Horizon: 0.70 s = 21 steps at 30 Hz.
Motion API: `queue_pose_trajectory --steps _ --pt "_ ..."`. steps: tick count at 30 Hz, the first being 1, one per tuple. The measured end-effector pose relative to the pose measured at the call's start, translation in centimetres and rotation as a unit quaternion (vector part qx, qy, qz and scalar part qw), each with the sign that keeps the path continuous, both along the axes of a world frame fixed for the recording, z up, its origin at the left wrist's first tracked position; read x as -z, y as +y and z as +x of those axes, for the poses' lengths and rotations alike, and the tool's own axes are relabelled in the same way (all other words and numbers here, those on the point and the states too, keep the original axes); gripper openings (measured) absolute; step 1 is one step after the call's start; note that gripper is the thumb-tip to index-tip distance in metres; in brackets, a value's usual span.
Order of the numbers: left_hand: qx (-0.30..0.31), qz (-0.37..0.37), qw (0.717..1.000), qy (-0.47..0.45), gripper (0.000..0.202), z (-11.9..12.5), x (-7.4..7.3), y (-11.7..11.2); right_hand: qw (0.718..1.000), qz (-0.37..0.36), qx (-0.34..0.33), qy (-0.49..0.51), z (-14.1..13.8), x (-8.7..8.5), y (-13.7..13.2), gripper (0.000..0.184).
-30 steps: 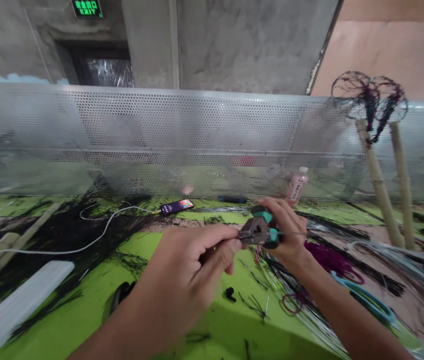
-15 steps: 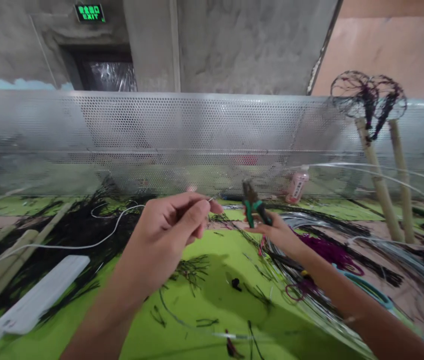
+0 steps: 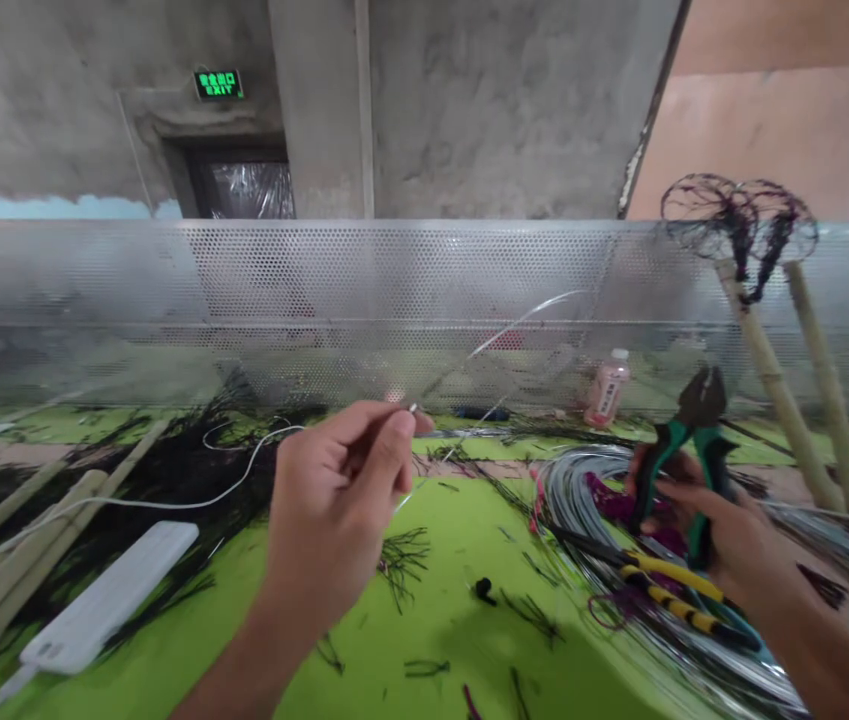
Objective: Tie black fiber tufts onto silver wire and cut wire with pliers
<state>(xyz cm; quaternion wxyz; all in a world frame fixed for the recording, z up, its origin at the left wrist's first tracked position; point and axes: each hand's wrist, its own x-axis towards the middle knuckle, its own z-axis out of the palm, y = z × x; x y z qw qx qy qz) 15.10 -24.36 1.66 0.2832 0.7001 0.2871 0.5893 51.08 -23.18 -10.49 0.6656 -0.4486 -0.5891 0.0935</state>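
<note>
My left hand (image 3: 341,500) is closed in a pinch, thumb against forefinger, on a thin silvery wire (image 3: 518,328). A short bright bit shows at the fingertips, and the blurred length curves up to the right. My right hand (image 3: 731,520) holds a pair of pliers (image 3: 694,430) with green and black handles. Their jaws point up and the handles are spread apart. Beneath that hand lies a coil of grey wire (image 3: 581,475), with purple cord (image 3: 608,500) inside it. A second tool with yellow and black handles (image 3: 668,590) rests on the coil.
A white power strip (image 3: 120,595) and bamboo poles (image 3: 41,560) lie left, beside black twiggy strands (image 3: 236,490). Dark clippings (image 3: 533,615) dot the green surface (image 3: 364,660). Behind stand a perforated metal panel (image 3: 394,270), a pink bottle (image 3: 608,390) and upright bamboo (image 3: 776,370) with wire loops.
My right hand has moved right with the pliers, away from my left hand, and the handles have spread wider. The wire now springs up to the right. The view has tilted upward.
</note>
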Motion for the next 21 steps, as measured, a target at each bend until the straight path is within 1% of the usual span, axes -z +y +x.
queue_pose_trajectory --steps 2,4,5,7,8,10,12,14,16,18,21 --pt "-0.031 0.007 0.999 0.034 0.020 0.7 1.0 -0.4 0.996 -0.071 -0.046 0.006 -2.2 1.4 -2.2 0.024" --pt "-0.047 0.004 0.997 0.058 0.020 1.2 2.0 -0.6 0.981 -0.162 -0.102 0.012 -4.8 2.5 -4.1 0.028" --pt "-0.052 0.002 0.996 0.067 0.021 1.3 2.5 -0.6 0.974 -0.196 -0.118 -0.003 -6.2 2.7 -4.8 0.031" --pt "-0.063 0.004 0.995 0.083 0.020 1.3 3.3 -0.6 0.980 -0.170 -0.075 -0.067 -8.9 2.7 -5.3 0.037" --pt "-0.070 0.008 0.993 0.093 0.020 1.3 3.5 -0.6 0.980 -0.144 -0.061 -0.122 -10.0 2.4 -5.2 0.042" --pt "-0.080 0.021 0.990 0.115 0.017 1.3 3.9 -0.9 0.974 -0.064 -0.059 -0.210 -11.6 1.8 -4.2 0.039" --pt "-0.080 0.042 0.988 0.128 0.013 1.4 3.9 -1.3 0.966 -0.014 -0.054 -0.254 -12.2 1.2 -2.5 0.043" --pt "-0.078 0.063 0.987 0.129 0.010 1.5 3.9 -1.5 0.964 0.011 -0.053 -0.261 -12.4 0.8 -0.8 0.048" --pt "-0.084 0.086 0.984 0.131 0.012 1.7 3.8 -1.5 0.966 0.031 -0.054 -0.253 -12.4 0.6 0.8 0.047" --pt "-0.091 0.105 0.980 0.140 0.010 1.8 3.6 -1.2 0.966 0.058 -0.056 -0.245 -12.6 0.4 2.4 0.046" --pt "-0.094 0.126 0.976 0.152 0.009 1.9 3.1 -0.7 0.962 0.104 -0.065 -0.245 -13.0 -0.4 4.8 0.051"
